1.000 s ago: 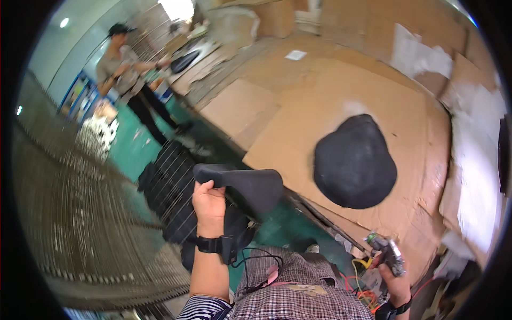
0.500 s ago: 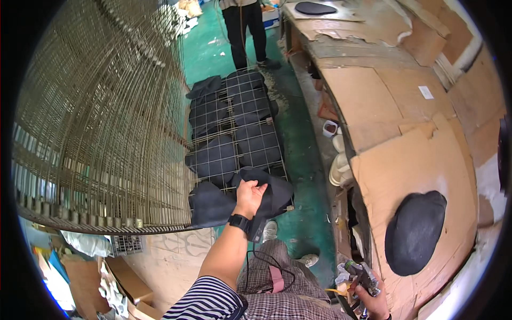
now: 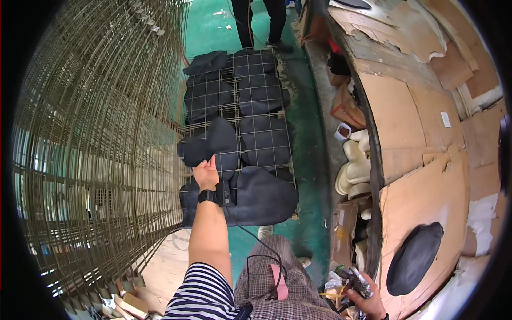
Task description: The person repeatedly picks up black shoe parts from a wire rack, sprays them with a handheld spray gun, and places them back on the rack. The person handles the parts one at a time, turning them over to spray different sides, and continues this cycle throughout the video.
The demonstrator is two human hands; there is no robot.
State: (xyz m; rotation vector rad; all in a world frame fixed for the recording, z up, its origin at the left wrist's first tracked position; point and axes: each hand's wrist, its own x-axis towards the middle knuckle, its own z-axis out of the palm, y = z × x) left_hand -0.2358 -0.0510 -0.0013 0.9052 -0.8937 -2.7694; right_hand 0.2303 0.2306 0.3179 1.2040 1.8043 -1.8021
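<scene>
My left hand [image 3: 206,174], with a black watch on its wrist, grips the lower edge of a black padded piece [image 3: 212,141] lying on a wire grid rack [image 3: 238,114]. Several similar black pieces [image 3: 261,93] lie across that rack, and a larger one [image 3: 261,197] lies just right of my wrist. Down at the lower right, my right hand [image 3: 369,303] is closed around a small metal hand tool [image 3: 352,277] with a cable. On the cardboard-covered table [image 3: 421,181], one more black piece [image 3: 414,259] lies flat.
A tall wire mesh cage [image 3: 96,149] fills the left. Another person's legs [image 3: 261,21] stand at the far end of the rack on the green floor [image 3: 312,149]. White foam shapes [image 3: 354,165] and boxes sit under the table's edge. Cardboard scraps [image 3: 128,304] lie at the lower left.
My view swung from the table down to the floor rack. My left hand carried the black piece over and reached further forward, laying it on the grid. My right hand kept the tool.
</scene>
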